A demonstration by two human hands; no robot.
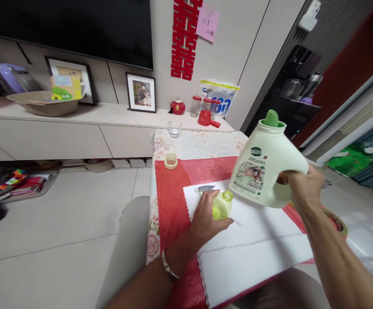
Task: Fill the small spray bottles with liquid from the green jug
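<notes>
I've got both hands busy on my feed: the right hand point(306, 185) has its fingers closed round the handle of a big pale-green plastic jug point(271, 161), seemingly held up off the table, and the left hand point(204, 214) is wrapped round a small, rounded, see-through yellow-green bottle point(221, 210) just left of it, over the white scallop-edged sheet point(260, 262). Both necks are uncapped, the jug's with a bright green spout point(271, 119), so I'd call this step lining the two up; the jug's mouth sits up to the right, well apart from the bottle's. My read: the next move calls for a firm left grip, and any tilt should be slow, since that neck is tiny. Counting up: one jug, one bottle, one cream plastic cap point(171, 161) on the red cloth point(171, 189) to the left, one grey-and-white piece point(205, 189) (spray head maybe, can't tell) just beyond the left hand, one clear glass mug point(174, 129) at the table's far left. On the far cabinet point(109, 113): three red-lidded glass jars point(195, 107), one red lidded pot point(177, 107), two black-framed pictures point(141, 92).
</notes>
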